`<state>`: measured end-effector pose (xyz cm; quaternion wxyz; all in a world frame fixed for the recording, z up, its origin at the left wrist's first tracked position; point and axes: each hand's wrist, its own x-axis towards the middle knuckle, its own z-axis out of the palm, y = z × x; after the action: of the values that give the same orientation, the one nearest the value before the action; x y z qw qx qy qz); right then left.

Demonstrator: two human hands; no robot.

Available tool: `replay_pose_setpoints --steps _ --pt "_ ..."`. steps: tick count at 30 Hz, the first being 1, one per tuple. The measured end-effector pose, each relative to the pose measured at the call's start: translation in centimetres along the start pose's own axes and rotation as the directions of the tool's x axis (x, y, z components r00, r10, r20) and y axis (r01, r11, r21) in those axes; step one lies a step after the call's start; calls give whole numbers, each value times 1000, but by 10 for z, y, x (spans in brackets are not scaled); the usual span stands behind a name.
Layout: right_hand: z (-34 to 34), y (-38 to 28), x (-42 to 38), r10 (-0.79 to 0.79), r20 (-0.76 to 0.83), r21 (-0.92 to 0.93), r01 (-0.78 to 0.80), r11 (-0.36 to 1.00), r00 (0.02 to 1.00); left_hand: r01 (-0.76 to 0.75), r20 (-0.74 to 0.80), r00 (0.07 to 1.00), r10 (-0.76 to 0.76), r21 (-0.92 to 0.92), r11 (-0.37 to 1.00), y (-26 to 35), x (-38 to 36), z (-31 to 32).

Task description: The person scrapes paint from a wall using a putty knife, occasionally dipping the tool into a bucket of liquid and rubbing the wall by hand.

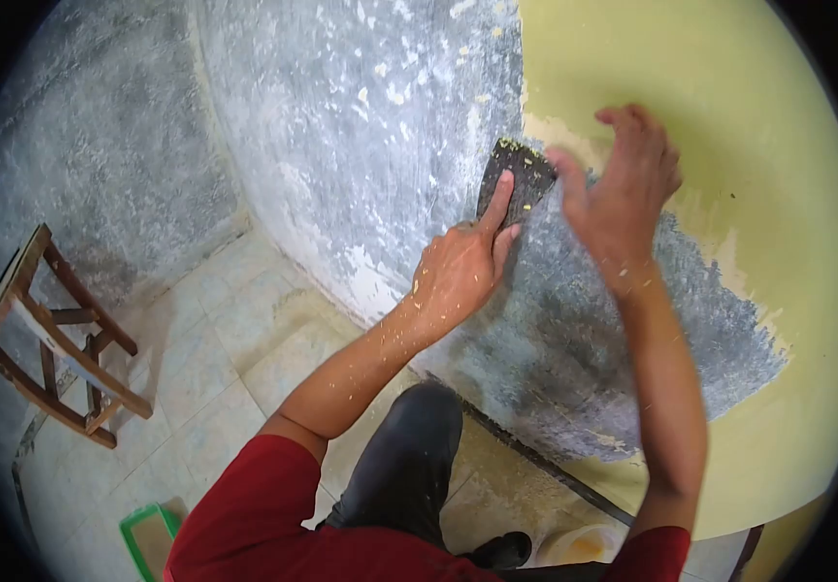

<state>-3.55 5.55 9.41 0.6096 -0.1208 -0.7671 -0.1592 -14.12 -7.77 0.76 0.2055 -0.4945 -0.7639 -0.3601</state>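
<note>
My left hand (458, 267) is closed around a dark, wide-bladed scraper (527, 177), its index finger stretched along the blade. Yellowish paint flakes cling to the blade's upper edge, which lies at or very close to the wall. Just right of the scraper, my right hand (623, 199) is raised in front of the wall with fingers apart and nothing in it; it is slightly blurred. Around the blade, bare grey wall (380, 126) meets yellow-green paint (690, 68) along a ragged, pale border. Small flakes dot both forearms.
A wooden chair (79, 339) stands at the left on the tiled floor (200, 427). A green-rimmed tray (137, 543) sits at lower left. Near my feet is a pale round container (584, 545). A dark strip (545, 466) runs along the wall's foot.
</note>
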Motion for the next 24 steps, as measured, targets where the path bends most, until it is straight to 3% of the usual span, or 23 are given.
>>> replay_pose_setpoints --steps 1,5,7,9,14,16,18,22,24 --pt "2 -9 -9 109 14 55 -110 992 994 -12 -8 1000 12 -11 1000 0 -1 1" --pt "7 -27 -28 198 -5 -33 -198 980 980 3 -4 1000 -3 -27 1000 -3 -1 5" --pt "12 -32 -30 314 -12 -49 -315 948 949 -16 -1 1000 16 -28 999 -3 1 2" --pt "11 -33 -28 330 -10 -46 -330 943 944 52 106 993 -52 -3 999 -1 2 -4" --pt "16 -36 -25 363 -5 -83 -362 928 932 -18 37 999 18 -18 1000 -7 7 0" --pt "16 -39 -22 423 -10 -2 -424 906 906 -45 20 999 45 -14 999 -8 10 -3" --pt "17 -39 -27 416 3 -22 -416 909 909 4 84 996 -4 2 1000 -2 1 -11" --pt "19 -41 -22 443 -7 -48 -443 895 896 -25 61 998 22 45 999 -5 10 -8" --pt "18 -41 -26 453 -4 -37 -453 891 891 19 140 990 -27 57 998 -4 8 -14"
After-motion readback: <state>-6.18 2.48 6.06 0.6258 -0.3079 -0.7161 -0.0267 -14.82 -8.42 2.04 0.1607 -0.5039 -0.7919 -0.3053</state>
